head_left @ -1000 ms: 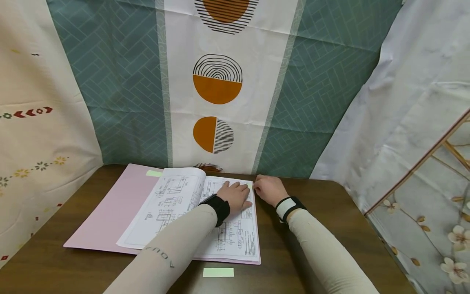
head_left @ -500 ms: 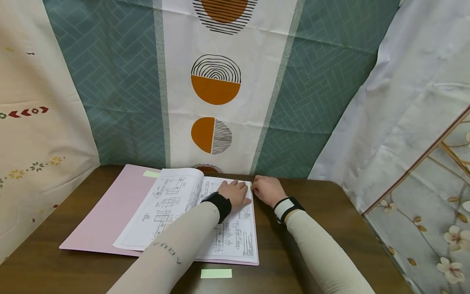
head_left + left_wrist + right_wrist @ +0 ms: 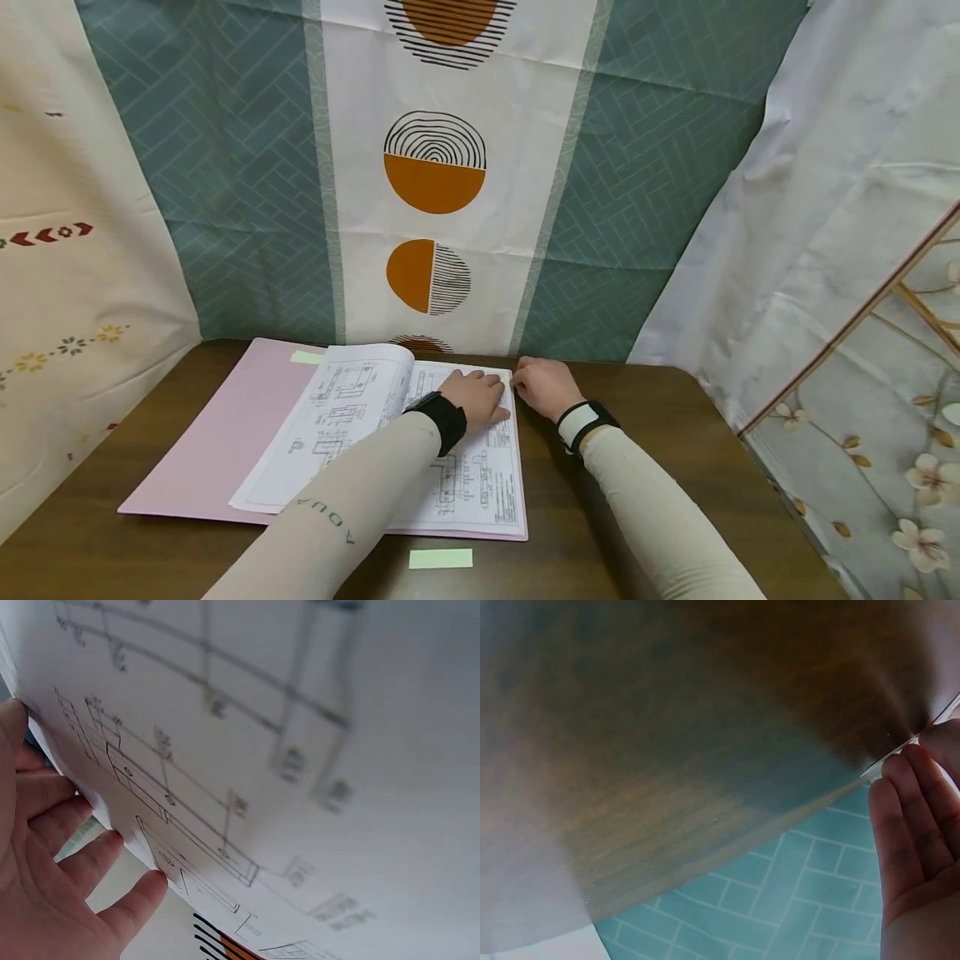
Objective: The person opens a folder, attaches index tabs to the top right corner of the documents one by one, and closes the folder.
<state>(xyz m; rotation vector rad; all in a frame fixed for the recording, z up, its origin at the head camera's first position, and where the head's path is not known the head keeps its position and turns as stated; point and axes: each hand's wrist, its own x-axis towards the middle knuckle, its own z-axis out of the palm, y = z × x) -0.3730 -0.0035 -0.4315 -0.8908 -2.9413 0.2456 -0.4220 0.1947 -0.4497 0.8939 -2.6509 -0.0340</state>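
A pink folder lies spread on the table, with sheets of technical drawings on it. My left hand rests on the right-hand page with its fingers extended; in the left wrist view its fingertips touch the paper. At the upper right corner of that page, a pale green sticky note shows between my two hands. My right hand is curled there, thumb and fingertips pinching at the note's outer end along the page edge. Its fingers hide part of what they hold.
A curled-over drawing sheet lies on the left half. One green sticky strip is on the folder's top edge, another green strip on the wooden table in front. Patterned cloth hangs behind and at both sides.
The hands keep almost the same places at the page's upper right. The whole head view has shifted slightly, with the scene sliding a little left.
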